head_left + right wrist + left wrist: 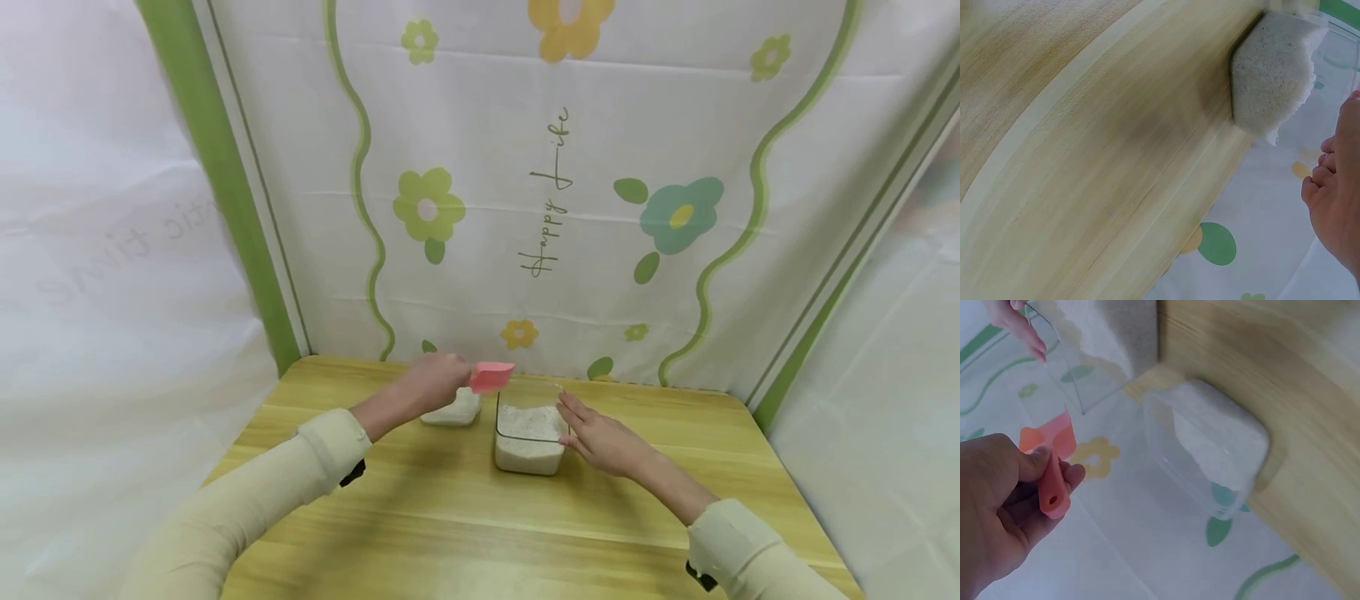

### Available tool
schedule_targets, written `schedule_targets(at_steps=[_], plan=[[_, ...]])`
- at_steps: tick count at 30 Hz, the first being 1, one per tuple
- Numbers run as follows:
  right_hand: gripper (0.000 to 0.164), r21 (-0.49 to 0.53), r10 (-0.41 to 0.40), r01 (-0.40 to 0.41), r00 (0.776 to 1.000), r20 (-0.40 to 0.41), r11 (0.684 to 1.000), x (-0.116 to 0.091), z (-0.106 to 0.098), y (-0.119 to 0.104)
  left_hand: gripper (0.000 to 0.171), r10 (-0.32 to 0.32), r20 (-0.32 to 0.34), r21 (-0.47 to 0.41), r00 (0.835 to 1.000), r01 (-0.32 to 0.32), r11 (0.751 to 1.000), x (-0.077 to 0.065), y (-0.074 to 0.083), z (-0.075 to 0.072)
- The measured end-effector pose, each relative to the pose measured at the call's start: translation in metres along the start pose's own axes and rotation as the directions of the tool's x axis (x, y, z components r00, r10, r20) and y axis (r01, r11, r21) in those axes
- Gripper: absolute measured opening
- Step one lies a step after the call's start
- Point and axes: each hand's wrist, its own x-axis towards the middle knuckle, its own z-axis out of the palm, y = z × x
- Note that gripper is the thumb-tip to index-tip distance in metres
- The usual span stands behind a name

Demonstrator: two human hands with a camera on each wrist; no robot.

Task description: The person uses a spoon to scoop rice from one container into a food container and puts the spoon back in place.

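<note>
My left hand (pixel 444 379) grips the handle of a pink scoop (pixel 491 377), held in the air above and between two containers. In the left wrist view the thumb lies along the scoop's (pixel 1054 469) handle, with fingers curled beneath it. A larger clear square container (pixel 528 457), partly filled with whitish grains that look like rice (pixel 1275 72), stands on the table. My right hand (pixel 603 437) holds its right side, thumb at the near rim corner and fingers toward the back. A smaller clear container (pixel 453 411) with similar white grains sits to the left, partly hidden by my left hand.
The wooden table (pixel 420 525) runs back to a white curtain (pixel 480 283) printed with flowers, right behind the containers. White fabric walls also hang on the left and right sides.
</note>
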Motion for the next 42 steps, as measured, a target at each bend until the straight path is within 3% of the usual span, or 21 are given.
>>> schedule_targets(at_steps=[4,9,11,14,18,21,23,25,31,36,42], plan=[[0.065,0.011,-0.003,0.003,1.0,-0.009,1.0,-0.001,0.0,0.0,0.019,0.084,-0.017,0.159,0.996,-0.08,0.984,0.016,0.017,0.001],[0.064,0.01,0.005,-0.005,1.0,-0.005,1.0,0.0,-0.001,0.001,0.017,0.129,0.019,0.362,0.992,-0.127,0.924,0.037,0.043,0.005],[0.064,0.014,0.011,-0.011,1.0,0.002,1.0,0.0,0.0,0.001,0.021,0.13,0.038,0.39,0.991,-0.134,0.911,0.044,0.051,0.007],[0.064,0.026,0.017,-0.017,1.0,0.009,1.0,0.0,0.0,0.0,0.039,0.129,0.079,0.439,0.989,-0.15,0.886,0.053,0.06,0.012],[0.065,0.039,0.014,-0.015,1.0,0.015,0.999,0.0,0.001,-0.002,0.042,0.123,0.153,0.518,0.981,-0.185,0.835,0.063,0.069,0.021],[0.065,0.042,0.014,-0.014,1.0,0.018,0.999,0.001,0.003,-0.002,0.029,0.11,0.196,0.529,0.974,-0.199,0.825,0.07,0.075,0.029],[0.065,0.034,0.008,-0.008,1.0,0.009,0.999,0.001,0.004,-0.002,0.018,0.105,0.201,0.509,0.974,-0.195,0.839,0.075,0.078,0.035],[0.064,0.021,0.003,-0.003,1.0,0.0,1.0,0.003,0.004,-0.001,0.029,0.11,0.218,0.505,0.97,-0.209,0.838,0.079,0.081,0.04],[0.064,0.003,-0.008,0.008,1.0,-0.009,1.0,0.006,0.001,-0.001,0.045,0.141,0.284,0.55,0.948,-0.282,0.786,0.087,0.085,0.053],[0.064,0.019,-0.002,0.001,1.0,0.009,1.0,0.006,0.001,0.0,0.05,0.173,0.305,0.514,0.937,-0.315,0.798,0.095,0.08,0.061],[0.064,0.025,0.017,-0.017,1.0,-0.004,1.0,0.003,0.004,0.004,0.016,0.224,0.387,0.461,0.894,-0.398,0.793,0.104,0.076,0.062]])
